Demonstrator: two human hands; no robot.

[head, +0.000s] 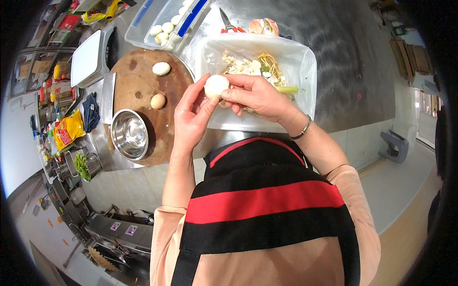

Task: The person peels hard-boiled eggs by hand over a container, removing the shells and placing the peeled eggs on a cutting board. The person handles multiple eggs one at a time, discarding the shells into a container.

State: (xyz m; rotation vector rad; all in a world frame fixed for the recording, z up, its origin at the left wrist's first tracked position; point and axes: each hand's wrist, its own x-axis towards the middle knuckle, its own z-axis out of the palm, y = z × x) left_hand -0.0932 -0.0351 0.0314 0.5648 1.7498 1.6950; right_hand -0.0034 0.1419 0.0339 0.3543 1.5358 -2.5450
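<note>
A peeled white egg (217, 87) is held between the fingers of my left hand (195, 112) and my right hand (259, 94), above the near left part of a lined white plastic bin (304, 68). Eggshell pieces (243, 67) and plant scraps lie inside the bin. To the left, on a round wooden chopping board (137, 80), are another peeled egg (161, 68) and a brown egg (157, 101) that looks unpeeled. Several peeled eggs (167, 27) sit in a clear plastic container beyond the board.
A shiny metal bowl (129, 134) rests at the board's near left edge, beside a cleaver (108, 96). Red-handled scissors (229, 26) lie behind the bin. A lidded tub (87, 59) and a yellow packet (68, 129) stand farther left on the steel table.
</note>
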